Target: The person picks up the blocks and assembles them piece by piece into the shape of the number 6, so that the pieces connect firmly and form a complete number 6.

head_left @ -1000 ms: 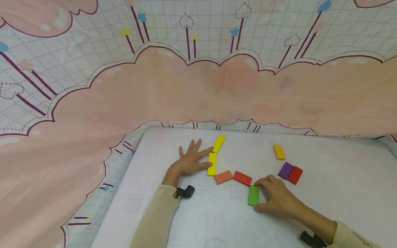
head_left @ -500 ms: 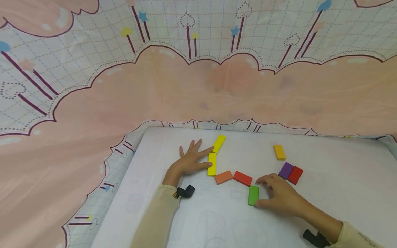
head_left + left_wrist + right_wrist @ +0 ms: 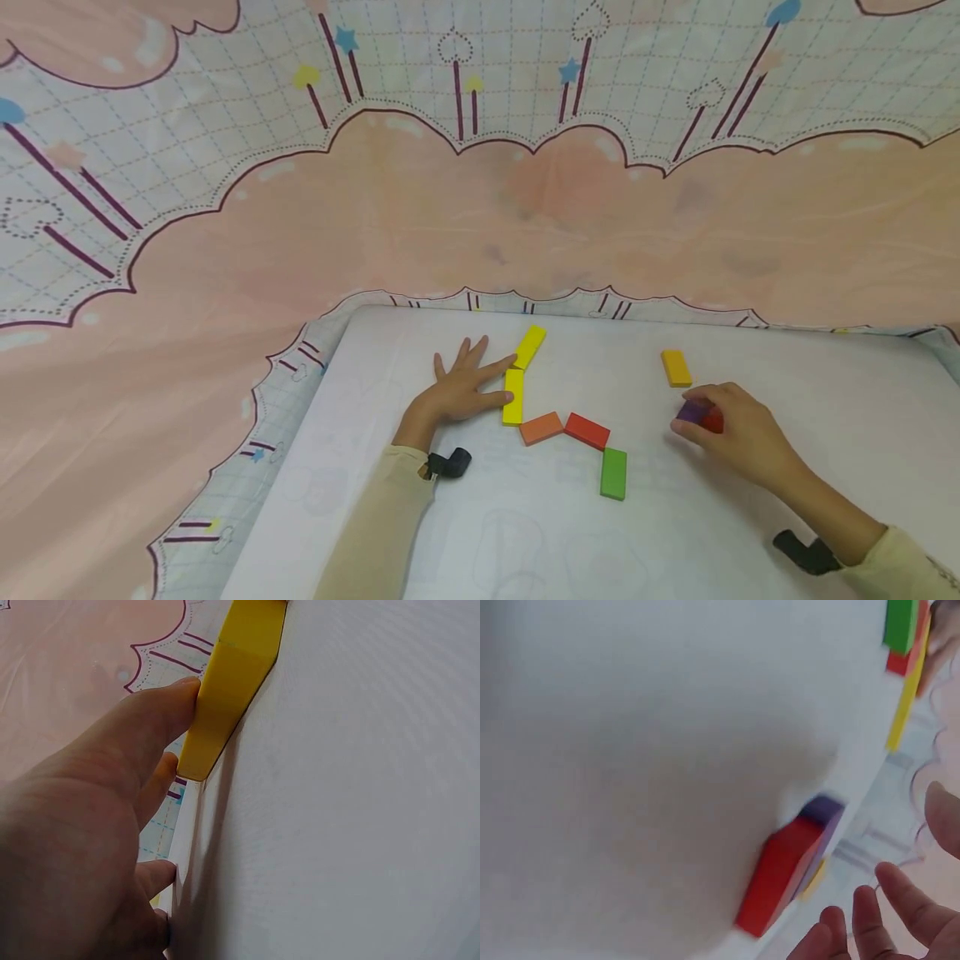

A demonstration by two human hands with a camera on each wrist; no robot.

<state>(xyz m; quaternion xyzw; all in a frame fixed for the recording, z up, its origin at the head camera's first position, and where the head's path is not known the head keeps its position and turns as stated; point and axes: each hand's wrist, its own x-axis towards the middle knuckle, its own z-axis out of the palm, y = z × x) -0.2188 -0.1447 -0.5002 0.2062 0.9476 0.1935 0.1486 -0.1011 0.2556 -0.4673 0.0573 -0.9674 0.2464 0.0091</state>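
Observation:
Fingers spread, my left hand (image 3: pixel 453 393) rests on the white tabletop. Its index finger touches the upper yellow block (image 3: pixel 532 343) and its thumb touches the lower yellow block (image 3: pixel 513 408). An orange block (image 3: pixel 541 429), a red block (image 3: pixel 587 431) and a green block (image 3: pixel 613 475) continue the crooked line toward the right. My right hand (image 3: pixel 738 433) hovers over a purple block (image 3: pixel 690 412) and another red block (image 3: pixel 776 877), which lie side by side. In the right wrist view, its fingers are parted and apart from both blocks.
An amber-yellow block (image 3: pixel 676 368) lies just behind the purple one. The white tabletop (image 3: pixel 525 542) ends at a back edge before a patterned pink cloth (image 3: pixel 487 225). Black wrist cameras sit on both wrists.
My right hand has let go of the green block and moved right to above the purple and red blocks. The green block stays beside the red one. My left hand has not moved.

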